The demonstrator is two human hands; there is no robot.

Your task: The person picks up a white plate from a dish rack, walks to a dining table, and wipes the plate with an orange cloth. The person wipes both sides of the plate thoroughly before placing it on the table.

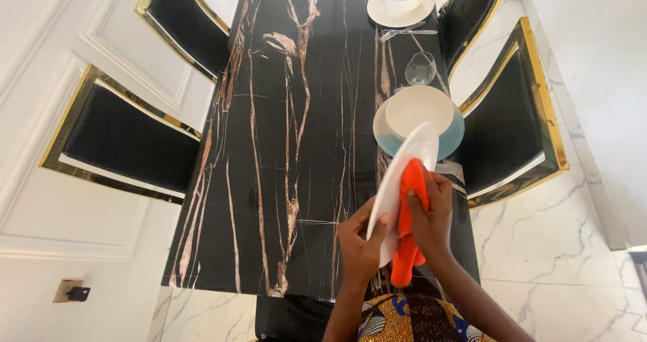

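Plate (404,173) edge-on, orange cloth (410,227) hiding right hand (431,221) fingers

A round white plate (402,180) is held up on edge over the near end of the black marble table, tilted so that its rim points away toward the far end and only a narrow sliver of its face shows. An orange cloth (410,224) is pressed against the plate's right face, bunched near the middle, and its loose end hangs down below the plate's lower rim.
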